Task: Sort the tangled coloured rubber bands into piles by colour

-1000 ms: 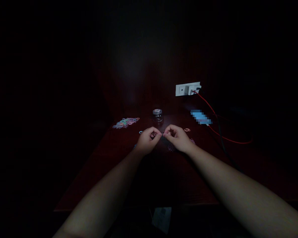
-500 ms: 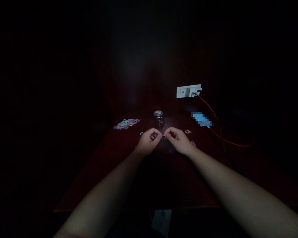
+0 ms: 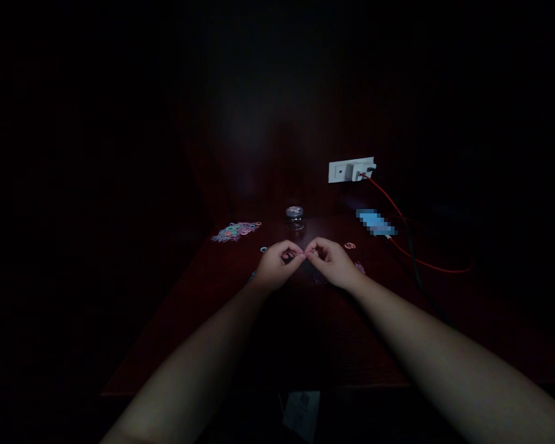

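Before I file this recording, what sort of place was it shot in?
Probably a dim indoor room, at a desk or table: there's a dark-red tabletop, a wall socket beyond it, and a red cable running from a white plug there.

We note room for a hand along the far edge of the table (image 3: 180, 302), between the heap of coloured bands (image 3: 235, 232) at the far left corner and the lidded jar (image 3: 295, 218), and again from the jar to the blurred blue device (image 3: 375, 222). Toward the right edge, we mark the red cable (image 3: 444, 270) and the black cable (image 3: 411, 250) as obstacles. Between the forearms (image 3: 194, 357), a lane enters over the near edge, closed where the left hand (image 3: 277, 264) and right hand (image 3: 333, 262) meet
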`<state>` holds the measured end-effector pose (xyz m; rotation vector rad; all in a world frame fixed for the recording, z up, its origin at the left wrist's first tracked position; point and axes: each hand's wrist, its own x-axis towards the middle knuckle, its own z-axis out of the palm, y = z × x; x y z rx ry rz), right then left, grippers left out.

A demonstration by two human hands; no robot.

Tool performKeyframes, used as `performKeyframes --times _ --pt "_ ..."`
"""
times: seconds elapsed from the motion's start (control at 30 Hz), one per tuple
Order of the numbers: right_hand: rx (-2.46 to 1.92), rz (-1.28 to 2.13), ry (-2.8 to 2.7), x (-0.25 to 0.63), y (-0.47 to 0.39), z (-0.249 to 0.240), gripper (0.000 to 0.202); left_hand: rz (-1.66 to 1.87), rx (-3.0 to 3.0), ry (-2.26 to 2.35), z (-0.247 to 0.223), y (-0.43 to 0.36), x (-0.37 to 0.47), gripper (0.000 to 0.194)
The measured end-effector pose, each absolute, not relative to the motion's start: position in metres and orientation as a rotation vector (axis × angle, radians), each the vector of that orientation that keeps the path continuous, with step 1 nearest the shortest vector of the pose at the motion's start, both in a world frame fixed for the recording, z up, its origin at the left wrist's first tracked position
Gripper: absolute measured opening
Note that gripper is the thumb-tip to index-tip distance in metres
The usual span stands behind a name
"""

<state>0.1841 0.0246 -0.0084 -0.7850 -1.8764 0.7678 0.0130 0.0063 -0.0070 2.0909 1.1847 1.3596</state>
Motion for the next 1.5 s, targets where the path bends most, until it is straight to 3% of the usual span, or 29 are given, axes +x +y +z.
performKeyframes --times 0.77,0.93,1.5 --pt "-0.788 0.814 -1.763 0.1856 0.0269 -0.0071 0.009 1.426 1.998 1.203 -0.0047 0.0063 0.0096 0.010" --pt "-0.732 0.933 -1.795 0.1814 0.0225 -0.0072 0.017 1.402 2.028 1.186 -0.0033 0.0043 0.0117 0.010" --pt "-0.760 0.744 -1.822 0.1865 0.0269 -0.0071 0.012 1.390 2.063 1.187 -0.0025 0.0026 0.0133 0.010"
